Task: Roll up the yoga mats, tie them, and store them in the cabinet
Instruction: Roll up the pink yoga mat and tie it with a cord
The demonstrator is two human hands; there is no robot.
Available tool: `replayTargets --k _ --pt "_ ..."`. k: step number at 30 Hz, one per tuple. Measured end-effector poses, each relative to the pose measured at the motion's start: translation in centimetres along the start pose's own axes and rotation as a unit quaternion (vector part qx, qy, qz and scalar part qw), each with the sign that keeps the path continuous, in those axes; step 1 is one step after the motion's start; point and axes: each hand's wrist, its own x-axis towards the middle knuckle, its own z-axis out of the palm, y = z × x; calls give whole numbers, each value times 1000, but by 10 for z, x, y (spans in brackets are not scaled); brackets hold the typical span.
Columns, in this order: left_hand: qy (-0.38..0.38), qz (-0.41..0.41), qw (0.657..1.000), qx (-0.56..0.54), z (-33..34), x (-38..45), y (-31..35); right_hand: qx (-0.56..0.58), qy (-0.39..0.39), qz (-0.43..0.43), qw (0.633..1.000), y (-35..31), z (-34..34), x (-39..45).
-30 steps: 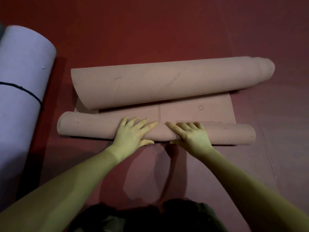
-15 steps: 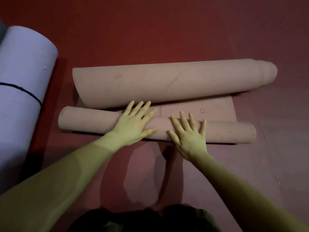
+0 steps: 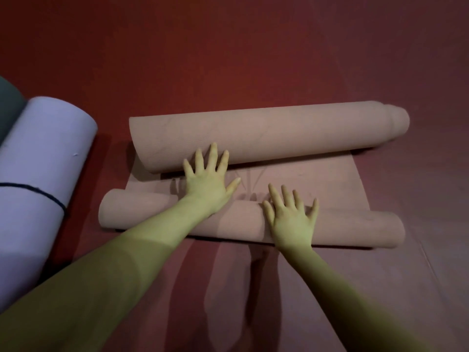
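Observation:
A pink yoga mat [image 3: 330, 184] lies on the red floor, curled at both ends. Its near roll [image 3: 355, 229] runs left to right in front of me; its thicker far roll [image 3: 291, 130] lies behind a narrow flat strip. My left hand [image 3: 206, 181] lies flat with spread fingers over the near roll's top, fingertips touching the far roll. My right hand [image 3: 291, 219] presses flat on the near roll, fingers straight and pointing away.
A rolled lilac mat [image 3: 38, 174] tied with a dark cord [image 3: 38, 191] lies at the left, a dark grey roll [image 3: 9, 105] behind it. Red floor [image 3: 228, 59] stretches beyond the mats and to the right.
Both hands have slid forward over the near roll, which turned toward the far roll. The left hand's fingers now reach the far roll.

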Motion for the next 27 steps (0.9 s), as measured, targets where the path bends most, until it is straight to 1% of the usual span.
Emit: replayTargets --k 3,7,9,11,14,15,17,19,20,22,24,25,27 --pt "-16 18 999 -37 0 -5 -1 4 -15 3 1000 -1 -2 20" --pt "-30 72 997 -24 21 -32 0 8 -34 -12 999 2 -6 50" --pt "-38 73 996 -23 30 -37 1 17 -34 -16 999 2 -7 61" --pt "-44 68 997 -9 33 -32 0 28 -4 -20 999 0 -7 65" --pt "-48 69 996 -9 32 -11 -1 45 85 -51 994 -3 -8 48" --pt "-53 68 996 -12 29 -1 -2 42 98 -66 992 -3 -6 37" --pt "-67 62 996 11 23 15 -3 26 101 -101 989 3 1 14" --pt "-60 69 995 34 21 20 -2 10 74 -124 990 12 4 5" --pt "-39 78 996 28 21 18 -1 4 56 -132 990 16 3 7" --pt "43 111 993 -17 22 10 -1 -4 19 -140 990 20 -1 22" --pt "115 159 981 -9 29 4 -7 -16 -18 -143 989 18 -9 43" --pt "125 171 977 11 31 5 -12 -25 -40 -146 988 18 -13 52" --pt "92 176 979 39 32 8 -19 -30 -69 -151 986 18 -19 68"
